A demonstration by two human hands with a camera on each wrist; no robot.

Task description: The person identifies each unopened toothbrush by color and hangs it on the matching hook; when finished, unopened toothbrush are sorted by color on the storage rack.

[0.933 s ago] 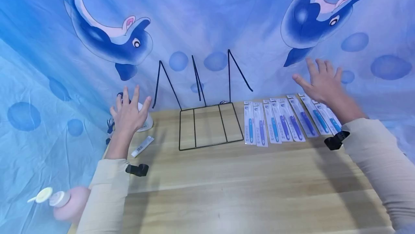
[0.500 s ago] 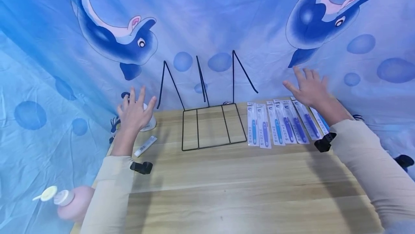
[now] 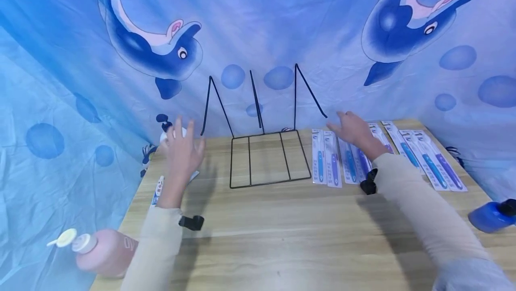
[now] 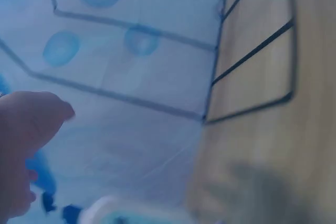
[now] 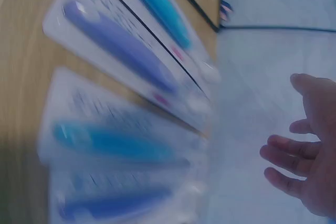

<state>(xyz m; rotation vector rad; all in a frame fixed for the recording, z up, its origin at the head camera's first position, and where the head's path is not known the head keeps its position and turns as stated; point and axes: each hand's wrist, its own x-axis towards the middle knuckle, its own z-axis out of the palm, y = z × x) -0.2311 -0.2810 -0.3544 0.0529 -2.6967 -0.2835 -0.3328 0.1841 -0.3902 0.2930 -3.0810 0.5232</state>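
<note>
My left hand [image 3: 183, 154] hovers over the table's left side, fingers spread, holding nothing. Behind it a white container [image 3: 163, 137] is mostly hidden; a toothpaste tube [image 3: 158, 190] lies beside the wrist. Between the hands stands a black wire rack [image 3: 250, 161], its upright prongs rising before the curtain. My right hand [image 3: 354, 129] is raised above a row of packaged toothbrushes [image 3: 320, 161], its fingers loosely bent around nothing. The right wrist view shows blue and purple toothbrushes [image 5: 121, 48] below the bare hand [image 5: 320, 145].
A pink pump bottle [image 3: 109, 255] stands at the table's left edge. At the right edge is a blue bottle [image 3: 485, 218] with a black top. More packaged toothbrushes [image 3: 433, 168] lie right of my forearm. A blue dolphin curtain [image 3: 250, 18] hangs behind the table [image 3: 274, 237].
My right hand has moved left and down over the toothbrushes, its fingers bending. My left hand has shifted right, uncovering the toothpaste tube. The head view has turned slightly, bringing the blue bottle in.
</note>
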